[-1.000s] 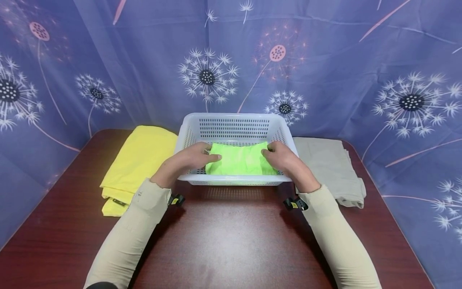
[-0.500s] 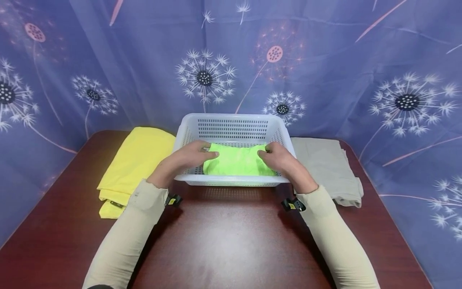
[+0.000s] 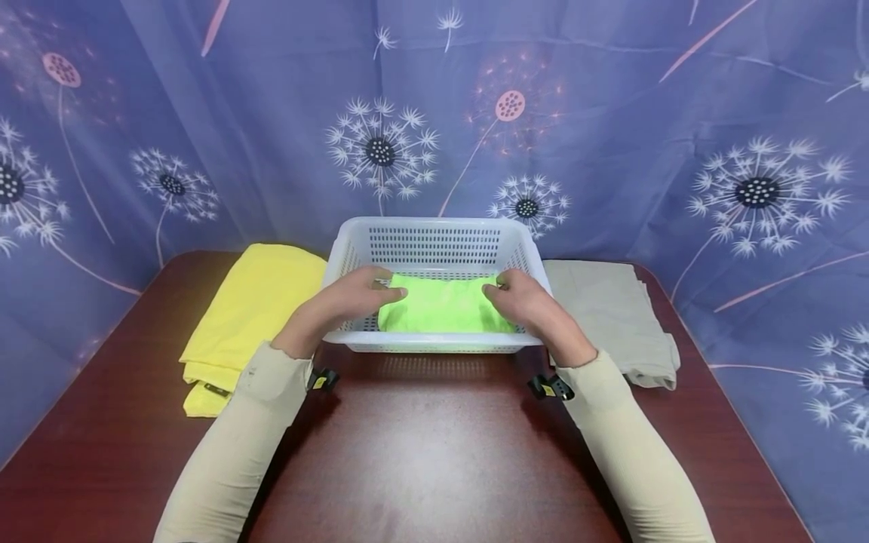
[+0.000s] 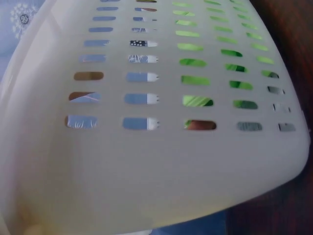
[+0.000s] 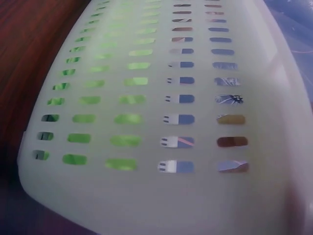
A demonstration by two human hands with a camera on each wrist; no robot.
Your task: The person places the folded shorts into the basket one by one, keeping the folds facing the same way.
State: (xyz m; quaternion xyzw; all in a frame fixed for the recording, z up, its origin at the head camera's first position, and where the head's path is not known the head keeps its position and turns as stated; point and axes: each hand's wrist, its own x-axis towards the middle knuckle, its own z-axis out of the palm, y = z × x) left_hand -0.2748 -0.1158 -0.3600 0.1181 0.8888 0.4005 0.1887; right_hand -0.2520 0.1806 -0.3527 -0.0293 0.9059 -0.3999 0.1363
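A folded bright green cloth (image 3: pixel 444 305) lies inside a white perforated plastic basket (image 3: pixel 434 343). At the cloth's left end, my left hand (image 3: pixel 356 292) reaches over the basket rim and grips it, thumb on top. My right hand (image 3: pixel 526 296) holds the opposite end the same way. The other fingers of both hands are mostly hidden behind the cloth and basket. In the left wrist view the slotted basket wall (image 4: pixel 146 161) fills most of the picture, with green showing through. Much the same wall (image 5: pixel 146 200) appears in the right wrist view, both hands hidden by it.
Left of the basket, a folded yellow cloth (image 3: pixel 254 309) lies on the dark reddish-brown table (image 3: pixel 421 452). A folded grey cloth (image 3: pixel 604 317) lies to the right. Behind the table hangs a blue curtain (image 3: pixel 285 113) with dandelion prints.
Both hands keep their hold at the cloth's ends. The cloth's upper corners sit a little lower and its surface looks smoother. The head view has shifted slightly.
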